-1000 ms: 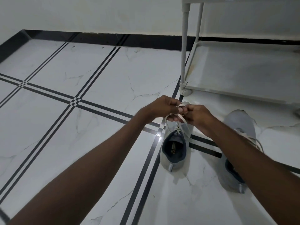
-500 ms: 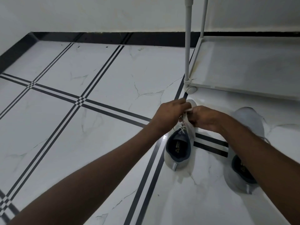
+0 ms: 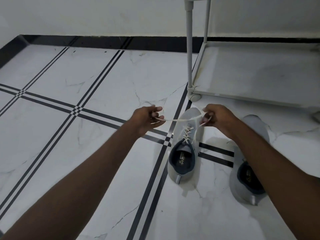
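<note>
A light grey sneaker (image 3: 184,163) with a dark blue lining stands on the tiled floor, toe pointing away from me. Its white lace (image 3: 178,120) is stretched taut and level above the toe. My left hand (image 3: 147,118) pinches one end of the lace, out to the left of the shoe. My right hand (image 3: 216,117) grips the other end just right of the toe. A second matching sneaker (image 3: 249,184) stands to the right, partly hidden by my right forearm.
A white wheeled rack (image 3: 259,73) with a low shelf and upright poles stands just beyond the shoes, its caster (image 3: 195,97) close to the first sneaker's toe. White marble floor with black stripes (image 3: 76,110) spreads to the left; a wall with black skirting closes the back.
My hands, close together over the shoe's toe before, have drawn apart sideways. The left hand moved well to the left, and the lace is now pulled tight between them.
</note>
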`<state>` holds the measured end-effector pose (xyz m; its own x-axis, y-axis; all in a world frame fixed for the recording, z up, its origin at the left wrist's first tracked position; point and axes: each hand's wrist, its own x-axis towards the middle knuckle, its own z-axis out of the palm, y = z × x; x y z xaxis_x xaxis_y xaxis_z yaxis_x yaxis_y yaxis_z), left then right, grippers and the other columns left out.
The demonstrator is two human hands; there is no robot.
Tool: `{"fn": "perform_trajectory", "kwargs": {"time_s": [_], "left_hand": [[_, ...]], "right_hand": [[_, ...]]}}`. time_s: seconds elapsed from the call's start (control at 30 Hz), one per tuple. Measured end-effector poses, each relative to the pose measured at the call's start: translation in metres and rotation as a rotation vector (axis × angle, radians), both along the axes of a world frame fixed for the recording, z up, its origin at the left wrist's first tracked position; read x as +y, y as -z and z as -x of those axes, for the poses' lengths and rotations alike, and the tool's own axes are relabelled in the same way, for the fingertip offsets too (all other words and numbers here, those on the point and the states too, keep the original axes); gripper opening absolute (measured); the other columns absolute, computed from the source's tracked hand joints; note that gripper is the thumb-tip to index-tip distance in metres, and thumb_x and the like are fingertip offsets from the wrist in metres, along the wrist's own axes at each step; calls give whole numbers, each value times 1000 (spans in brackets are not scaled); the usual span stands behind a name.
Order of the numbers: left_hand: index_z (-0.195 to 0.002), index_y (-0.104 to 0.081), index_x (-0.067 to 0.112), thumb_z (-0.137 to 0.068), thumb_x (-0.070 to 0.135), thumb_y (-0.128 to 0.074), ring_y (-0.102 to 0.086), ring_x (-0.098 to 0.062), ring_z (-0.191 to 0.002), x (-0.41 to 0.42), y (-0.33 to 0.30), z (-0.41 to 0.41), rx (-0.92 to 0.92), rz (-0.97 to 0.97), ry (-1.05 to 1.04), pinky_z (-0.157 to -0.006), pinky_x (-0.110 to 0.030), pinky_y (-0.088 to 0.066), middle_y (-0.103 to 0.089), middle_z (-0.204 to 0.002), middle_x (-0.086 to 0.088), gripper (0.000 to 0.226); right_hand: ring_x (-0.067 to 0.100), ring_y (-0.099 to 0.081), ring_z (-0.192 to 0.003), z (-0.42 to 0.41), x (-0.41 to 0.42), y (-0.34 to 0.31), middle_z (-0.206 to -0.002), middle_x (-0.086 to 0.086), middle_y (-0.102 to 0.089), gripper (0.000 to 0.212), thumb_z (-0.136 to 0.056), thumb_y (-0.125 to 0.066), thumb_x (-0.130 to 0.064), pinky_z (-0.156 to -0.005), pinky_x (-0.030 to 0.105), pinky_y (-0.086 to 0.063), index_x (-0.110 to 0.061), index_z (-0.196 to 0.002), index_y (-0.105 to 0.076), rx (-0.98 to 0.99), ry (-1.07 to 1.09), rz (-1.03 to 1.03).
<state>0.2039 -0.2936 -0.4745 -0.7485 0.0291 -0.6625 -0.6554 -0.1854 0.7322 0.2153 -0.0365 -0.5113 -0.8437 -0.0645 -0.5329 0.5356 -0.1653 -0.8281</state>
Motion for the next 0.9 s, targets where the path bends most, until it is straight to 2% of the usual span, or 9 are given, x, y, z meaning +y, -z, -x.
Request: {"fn": "perform_trajectory", "kwargs": {"time_s": [0.07, 0.17, 0.23, 0.33, 0.43, 0.57, 0.73, 0.83, 0.9], "left_hand": [[-97, -62, 1, -104, 15, -40, -60, -23, -72, -9, 5, -1, -45, 88, -108, -73, -40, -59, -48, -58, -4, 27], [-104, -58, -6, -100, 7, -40, -64, -30, -81, -21, 13, -4, -109, 300, -71, -78, -42, -58, -64, -87, -19, 22], [-119, -54, -6, -97, 18, -54, -59, -33, -98, -18, 16, -8, -83, 574, 181, -91, -42, -50, -60, -118, -24, 32], [-142, -42, 2, -90, 33, -68, -51, -30, -127, 15, 14, -19, 225, 920, 622, -98, -32, -40, -52, -140, -15, 66], [-129, -62, 14, -89, 38, -68, -61, -28, -116, 45, 31, -27, 430, 989, 953, -94, -33, -47, -66, -127, -9, 47], [-101, -74, 11, -85, 31, -74, -71, -25, -88, 41, 49, -26, 507, 1059, 920, -67, -22, -43, -75, -97, -10, 26], [-120, -66, 14, -86, 27, -73, -66, -25, -102, 39, 64, -28, 515, 1038, 856, -88, -33, -52, -71, -112, -10, 38], [-110, -68, 19, -85, 33, -72, -68, -25, -96, 48, 71, -31, 578, 1201, 922, -84, -35, -52, -74, -101, -7, 29], [-102, -73, 15, -84, 33, -74, -69, -25, -90, 46, 64, -24, 574, 1187, 959, -78, -29, -48, -75, -96, -9, 25]], "right_hand": [[25, -48, -48, -2, 8, -1, -43, 0, -37, 18, -86, -61, -15, -62, 36, -52, -9, -70, -53, -6, 41, -51], [22, -46, -42, -2, 18, -4, -49, 4, -48, 28, -80, -69, -23, -49, 25, -42, -6, -60, -58, 50, -204, -603], [22, -48, -42, -4, 13, -10, -52, 7, -54, 24, -76, -70, -22, -50, 26, -42, -5, -60, -68, 74, -473, -863], [20, -44, -43, -9, 1, -17, -56, 7, -50, 15, -77, -71, -12, -47, 26, -43, 2, -81, -74, 17, -619, -794], [17, -41, -43, -11, -9, -16, -63, 11, -58, 20, -86, -66, -16, -45, 23, -39, 2, -89, -72, -46, -641, -700], [17, -58, -47, -15, -16, 3, -72, 10, -73, 33, -91, -61, -36, -50, 25, -47, -6, -84, -71, 65, -568, -787], [23, -68, -70, -23, -32, 21, -74, 5, -73, 41, -86, -60, -51, -65, 35, -55, -13, -75, -71, 226, -492, -873], [20, -60, -70, -21, -38, 24, -64, -2, -61, 40, -84, -62, -53, -64, 32, -46, -22, -57, -62, 269, -591, -960], [18, -52, -62, -20, -31, 21, -53, -5, -52, 46, -86, -65, -46, -57, 29, -36, -23, -47, -55, 260, -653, -944]]}}
